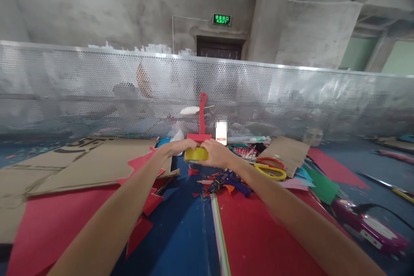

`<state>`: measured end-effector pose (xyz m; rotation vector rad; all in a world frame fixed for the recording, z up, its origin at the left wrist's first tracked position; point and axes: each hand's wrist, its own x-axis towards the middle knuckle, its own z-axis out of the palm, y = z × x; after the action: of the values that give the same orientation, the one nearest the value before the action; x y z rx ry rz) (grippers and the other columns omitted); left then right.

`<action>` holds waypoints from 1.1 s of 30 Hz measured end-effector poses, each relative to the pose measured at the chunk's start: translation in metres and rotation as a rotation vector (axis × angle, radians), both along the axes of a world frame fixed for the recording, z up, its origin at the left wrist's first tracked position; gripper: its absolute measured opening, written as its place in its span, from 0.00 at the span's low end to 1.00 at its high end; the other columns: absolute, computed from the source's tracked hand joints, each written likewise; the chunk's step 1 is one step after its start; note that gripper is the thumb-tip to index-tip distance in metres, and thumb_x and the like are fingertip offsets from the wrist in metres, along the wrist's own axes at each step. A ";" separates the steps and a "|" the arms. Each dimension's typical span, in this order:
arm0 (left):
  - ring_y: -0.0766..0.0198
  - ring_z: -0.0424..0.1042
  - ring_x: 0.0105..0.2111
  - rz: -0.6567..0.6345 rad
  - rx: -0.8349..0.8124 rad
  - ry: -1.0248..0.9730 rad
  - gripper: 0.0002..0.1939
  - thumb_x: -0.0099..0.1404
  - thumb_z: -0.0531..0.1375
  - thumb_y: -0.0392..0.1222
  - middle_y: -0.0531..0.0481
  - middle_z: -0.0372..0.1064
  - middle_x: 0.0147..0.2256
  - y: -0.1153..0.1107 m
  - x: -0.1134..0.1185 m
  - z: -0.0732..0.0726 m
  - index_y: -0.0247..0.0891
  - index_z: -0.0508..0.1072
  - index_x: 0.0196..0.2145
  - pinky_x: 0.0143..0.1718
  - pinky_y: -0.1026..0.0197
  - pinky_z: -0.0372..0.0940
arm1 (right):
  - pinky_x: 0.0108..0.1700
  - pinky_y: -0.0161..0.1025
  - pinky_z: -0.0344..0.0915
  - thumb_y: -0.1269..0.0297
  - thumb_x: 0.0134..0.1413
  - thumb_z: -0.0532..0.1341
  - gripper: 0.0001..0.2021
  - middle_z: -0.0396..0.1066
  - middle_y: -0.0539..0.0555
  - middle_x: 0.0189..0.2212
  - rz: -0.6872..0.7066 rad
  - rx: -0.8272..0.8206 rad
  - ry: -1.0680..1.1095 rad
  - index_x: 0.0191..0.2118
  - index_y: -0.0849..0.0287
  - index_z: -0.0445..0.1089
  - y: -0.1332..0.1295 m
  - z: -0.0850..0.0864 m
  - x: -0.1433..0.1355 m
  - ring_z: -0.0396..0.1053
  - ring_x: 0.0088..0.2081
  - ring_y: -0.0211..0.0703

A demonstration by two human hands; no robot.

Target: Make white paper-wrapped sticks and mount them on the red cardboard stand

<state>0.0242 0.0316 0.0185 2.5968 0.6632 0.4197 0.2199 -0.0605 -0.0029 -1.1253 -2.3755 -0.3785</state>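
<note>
Both arms reach out over the blue table to a roll of yellow tape (196, 155). My right hand (217, 153) is closed around the right side of the roll. At its upper left edge, my left hand (185, 145) grips with bent fingers, partly hidden by the roll. Just behind the hands stands a red paper piece (202, 116), a tall strip with a curled hook top rising from a flat red block (198, 137). Whether the hands touch this block I cannot tell.
Cardboard (106, 159) and red paper (64, 220) lie left. On the right are yellow-handled scissors (271, 173), a blue glue gun (236, 184), a red sheet (258, 233) and a purple power strip (371, 228). A lit phone (221, 133) stands before the perforated metal screen (274, 99).
</note>
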 end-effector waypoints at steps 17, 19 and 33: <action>0.61 0.71 0.40 -0.114 -0.200 -0.157 0.19 0.64 0.61 0.50 0.45 0.74 0.41 -0.016 -0.008 0.017 0.38 0.73 0.48 0.43 0.59 0.64 | 0.50 0.47 0.65 0.54 0.53 0.67 0.21 0.72 0.61 0.43 0.068 -0.085 0.018 0.48 0.62 0.71 -0.008 0.012 0.019 0.67 0.46 0.51; 0.62 0.71 0.38 -0.097 -0.163 -0.165 0.18 0.64 0.61 0.50 0.46 0.74 0.39 -0.017 -0.006 0.015 0.37 0.74 0.47 0.40 0.60 0.64 | 0.50 0.47 0.65 0.54 0.53 0.67 0.21 0.72 0.61 0.42 0.066 -0.083 0.012 0.47 0.63 0.71 -0.009 0.013 0.019 0.67 0.45 0.51; 0.62 0.72 0.39 -0.118 -0.057 -0.202 0.13 0.66 0.58 0.47 0.46 0.76 0.39 -0.026 -0.001 0.026 0.38 0.74 0.43 0.42 0.59 0.64 | 0.48 0.45 0.64 0.52 0.53 0.67 0.21 0.72 0.60 0.41 0.072 -0.077 -0.004 0.46 0.63 0.71 -0.004 0.012 0.023 0.68 0.43 0.49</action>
<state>0.0236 0.0060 0.0445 2.4824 0.4446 0.6060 0.2429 -0.0647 0.0093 -1.0705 -2.4444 -0.2668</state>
